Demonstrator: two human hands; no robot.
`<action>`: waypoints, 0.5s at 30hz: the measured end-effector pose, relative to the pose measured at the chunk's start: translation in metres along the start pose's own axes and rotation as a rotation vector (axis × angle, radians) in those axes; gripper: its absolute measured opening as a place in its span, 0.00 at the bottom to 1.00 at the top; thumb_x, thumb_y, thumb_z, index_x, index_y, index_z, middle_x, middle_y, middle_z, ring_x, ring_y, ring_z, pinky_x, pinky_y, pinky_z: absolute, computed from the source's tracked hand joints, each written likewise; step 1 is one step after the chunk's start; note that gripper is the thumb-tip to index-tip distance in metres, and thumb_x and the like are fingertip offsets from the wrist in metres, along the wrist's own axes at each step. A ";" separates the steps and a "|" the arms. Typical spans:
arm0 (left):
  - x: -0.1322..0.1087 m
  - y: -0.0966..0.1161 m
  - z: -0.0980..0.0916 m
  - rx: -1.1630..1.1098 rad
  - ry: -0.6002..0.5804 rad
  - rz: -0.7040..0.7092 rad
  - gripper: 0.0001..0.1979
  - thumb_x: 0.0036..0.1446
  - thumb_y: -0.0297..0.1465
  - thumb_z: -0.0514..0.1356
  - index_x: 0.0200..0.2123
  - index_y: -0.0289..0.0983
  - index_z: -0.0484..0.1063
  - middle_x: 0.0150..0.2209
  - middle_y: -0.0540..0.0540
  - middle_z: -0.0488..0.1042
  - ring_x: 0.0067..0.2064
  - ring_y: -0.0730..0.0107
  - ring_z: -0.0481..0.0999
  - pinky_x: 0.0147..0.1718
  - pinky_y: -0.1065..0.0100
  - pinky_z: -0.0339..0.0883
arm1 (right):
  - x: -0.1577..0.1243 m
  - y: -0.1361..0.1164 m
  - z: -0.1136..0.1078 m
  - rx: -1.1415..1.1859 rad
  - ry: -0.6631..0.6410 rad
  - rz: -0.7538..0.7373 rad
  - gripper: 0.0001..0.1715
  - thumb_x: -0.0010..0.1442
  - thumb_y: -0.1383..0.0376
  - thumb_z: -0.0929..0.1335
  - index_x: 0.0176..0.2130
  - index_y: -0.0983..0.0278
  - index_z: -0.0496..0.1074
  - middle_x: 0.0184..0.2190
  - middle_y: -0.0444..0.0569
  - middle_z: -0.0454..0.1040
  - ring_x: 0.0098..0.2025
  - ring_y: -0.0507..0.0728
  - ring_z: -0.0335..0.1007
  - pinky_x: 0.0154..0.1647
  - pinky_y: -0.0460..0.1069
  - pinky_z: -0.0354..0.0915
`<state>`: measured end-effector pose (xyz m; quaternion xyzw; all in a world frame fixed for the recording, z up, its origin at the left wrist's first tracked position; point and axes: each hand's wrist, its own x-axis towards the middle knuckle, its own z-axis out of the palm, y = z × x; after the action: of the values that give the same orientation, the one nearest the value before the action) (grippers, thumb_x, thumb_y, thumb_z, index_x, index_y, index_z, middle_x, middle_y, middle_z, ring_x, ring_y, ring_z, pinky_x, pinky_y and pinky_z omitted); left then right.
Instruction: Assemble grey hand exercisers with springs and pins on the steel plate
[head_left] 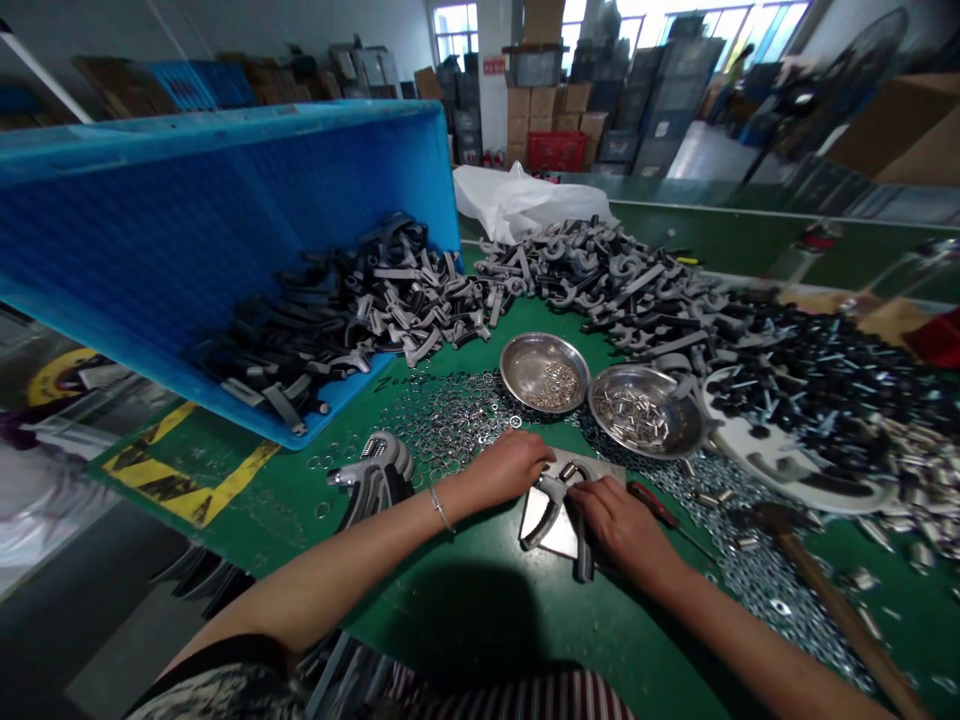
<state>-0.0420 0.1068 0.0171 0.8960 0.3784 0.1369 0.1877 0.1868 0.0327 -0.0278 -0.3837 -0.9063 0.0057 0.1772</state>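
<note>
A grey and black hand gripper [553, 512], a spring-type hand exerciser, lies on a small metal plate [559, 540] in front of me, its handles pointing toward me. My right hand [619, 520] has its fingers closed on the right side of it. Just above its left shoulder, the fingertips of my left hand [514, 462] are pinched together; whatever is between them is too small to make out. Loose metal rings [457, 415] lie beyond my left hand. A red-handled screwdriver [656, 505] rests beside my right hand.
A tipped blue crate [315, 190] spills grey and black handles at left. Two steel bowls [525, 350] [611, 440] hold small metal parts. Finished-looking hand grippers [379, 475] stand near my left forearm. A hammer [817, 580], nuts and black screw knobs [832, 370] cover the right.
</note>
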 end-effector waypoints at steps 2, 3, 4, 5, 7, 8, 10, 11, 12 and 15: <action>-0.004 0.001 -0.005 0.017 -0.002 0.027 0.13 0.64 0.25 0.55 0.45 0.36 0.78 0.42 0.43 0.80 0.46 0.63 0.78 0.52 0.61 0.67 | -0.007 0.000 -0.002 -0.051 -0.020 -0.033 0.22 0.67 0.73 0.59 0.57 0.69 0.69 0.49 0.63 0.76 0.47 0.65 0.71 0.45 0.59 0.73; -0.002 -0.001 -0.009 0.022 0.006 0.040 0.12 0.64 0.25 0.55 0.45 0.36 0.78 0.42 0.43 0.80 0.46 0.63 0.77 0.52 0.61 0.67 | -0.011 0.001 -0.003 -0.073 -0.033 -0.039 0.24 0.66 0.74 0.59 0.60 0.69 0.66 0.52 0.63 0.75 0.49 0.66 0.71 0.46 0.60 0.73; 0.001 -0.003 -0.015 0.024 0.022 0.044 0.12 0.64 0.25 0.55 0.45 0.36 0.78 0.42 0.43 0.80 0.47 0.63 0.78 0.52 0.60 0.67 | -0.014 0.000 -0.004 -0.083 -0.045 -0.032 0.27 0.66 0.75 0.59 0.62 0.69 0.64 0.54 0.63 0.74 0.50 0.66 0.71 0.48 0.60 0.73; 0.006 -0.006 -0.021 0.024 0.041 0.041 0.12 0.64 0.25 0.55 0.45 0.36 0.78 0.43 0.43 0.80 0.47 0.63 0.78 0.52 0.59 0.67 | -0.018 0.000 -0.005 -0.084 -0.059 -0.015 0.29 0.65 0.75 0.59 0.64 0.68 0.61 0.55 0.62 0.73 0.52 0.65 0.71 0.50 0.60 0.73; 0.020 -0.014 -0.031 0.012 0.078 0.012 0.13 0.63 0.24 0.55 0.44 0.36 0.79 0.44 0.43 0.81 0.47 0.63 0.78 0.52 0.60 0.68 | -0.024 -0.004 -0.006 -0.077 -0.077 0.029 0.33 0.64 0.76 0.59 0.67 0.65 0.57 0.57 0.61 0.72 0.53 0.64 0.71 0.53 0.60 0.72; 0.029 -0.019 -0.035 0.008 0.085 -0.012 0.13 0.63 0.23 0.55 0.45 0.36 0.79 0.44 0.43 0.81 0.47 0.63 0.78 0.52 0.60 0.68 | -0.026 -0.007 -0.006 -0.079 -0.082 0.049 0.35 0.64 0.76 0.59 0.68 0.65 0.55 0.58 0.61 0.71 0.54 0.64 0.71 0.53 0.60 0.72; 0.047 -0.027 -0.038 0.017 0.076 -0.070 0.14 0.63 0.23 0.55 0.46 0.36 0.79 0.46 0.43 0.80 0.48 0.64 0.78 0.52 0.62 0.69 | -0.027 -0.014 -0.005 -0.097 -0.091 0.073 0.37 0.63 0.77 0.59 0.69 0.65 0.53 0.60 0.63 0.69 0.54 0.65 0.71 0.53 0.61 0.72; 0.056 -0.031 -0.038 0.032 0.063 -0.097 0.14 0.63 0.23 0.55 0.46 0.36 0.79 0.47 0.42 0.80 0.48 0.64 0.78 0.52 0.63 0.69 | -0.026 -0.017 -0.005 -0.104 -0.095 0.077 0.38 0.62 0.77 0.59 0.69 0.65 0.52 0.61 0.63 0.68 0.53 0.65 0.72 0.53 0.61 0.72; 0.065 -0.034 -0.036 0.051 0.052 -0.125 0.15 0.63 0.23 0.55 0.46 0.36 0.79 0.47 0.41 0.80 0.49 0.64 0.78 0.53 0.63 0.68 | -0.026 -0.019 -0.006 -0.102 -0.098 0.080 0.38 0.62 0.78 0.58 0.69 0.65 0.52 0.62 0.63 0.67 0.54 0.65 0.72 0.53 0.61 0.72; 0.089 -0.041 -0.026 0.111 0.021 -0.203 0.13 0.62 0.22 0.56 0.44 0.32 0.79 0.46 0.35 0.79 0.50 0.58 0.78 0.54 0.59 0.68 | -0.035 -0.012 -0.014 -0.029 -0.083 0.112 0.36 0.63 0.77 0.57 0.68 0.61 0.57 0.62 0.59 0.68 0.57 0.63 0.69 0.55 0.60 0.70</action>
<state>-0.0179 0.2038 0.0317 0.8605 0.4763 0.1054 0.1465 0.2062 -0.0020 -0.0240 -0.4356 -0.8900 0.0185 0.1332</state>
